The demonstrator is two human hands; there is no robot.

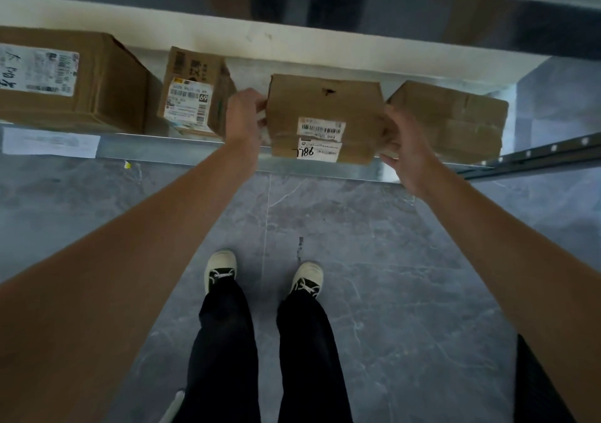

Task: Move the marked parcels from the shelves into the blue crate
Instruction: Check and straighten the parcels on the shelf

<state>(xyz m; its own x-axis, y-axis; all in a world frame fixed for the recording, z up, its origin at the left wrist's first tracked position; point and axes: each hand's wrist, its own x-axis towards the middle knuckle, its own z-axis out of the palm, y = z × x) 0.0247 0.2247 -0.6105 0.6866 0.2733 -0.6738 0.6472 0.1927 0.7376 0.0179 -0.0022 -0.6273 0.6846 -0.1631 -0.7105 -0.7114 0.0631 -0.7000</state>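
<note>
Here both hands grip one cardboard parcel [325, 118] at the near edge of a metal shelf [182, 149]. The left hand [244, 120] clasps the parcel's left side, its fingers curled round that edge, and the right hand [406, 149] holds the right side, thumb and fingers wrapped about the near right corner. The parcel carries a white barcode label [320, 128] on its near face and, just below it, a second label with handwritten characters in black. Its near part juts slightly past the shelf's front lip; whether its base is touching the shelf cannot be told. Just to its right sits a taped brown box [455, 120], close beside the right hand. To its left stands a smaller box tilted on edge [195, 94] with a white shipping label, and farther left a large box [74, 77] bearing a printed label. Below, the person's black trousers and pale-toed shoes [219, 268] stand on grey marbled floor tiles [390, 260].
</note>
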